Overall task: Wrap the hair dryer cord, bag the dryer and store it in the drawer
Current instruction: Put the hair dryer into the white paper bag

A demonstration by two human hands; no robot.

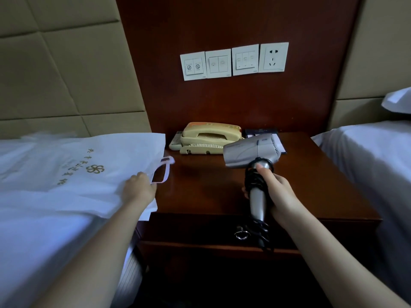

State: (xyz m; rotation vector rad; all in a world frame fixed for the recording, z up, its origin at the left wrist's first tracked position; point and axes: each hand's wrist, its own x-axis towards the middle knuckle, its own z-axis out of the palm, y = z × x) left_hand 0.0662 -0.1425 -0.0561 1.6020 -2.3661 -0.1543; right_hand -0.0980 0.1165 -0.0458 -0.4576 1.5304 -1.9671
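Observation:
My right hand grips the handle of a silver hair dryer, held above the wooden nightstand with its barrel pointing left. The black cord is wound around the handle, and a loose end hangs below it near the drawer front. A white fabric bag with gold print lies on the left bed, its handle loop reaching over the nightstand edge. My left hand rests on the bag's edge beside the loop, fingers curled on the fabric. The drawer below, with a metal ring pull, is closed.
A beige telephone and a dark notepad sit at the back of the nightstand. Switch plates and a wall socket are on the wood panel above. Beds with white linen flank the nightstand on both sides.

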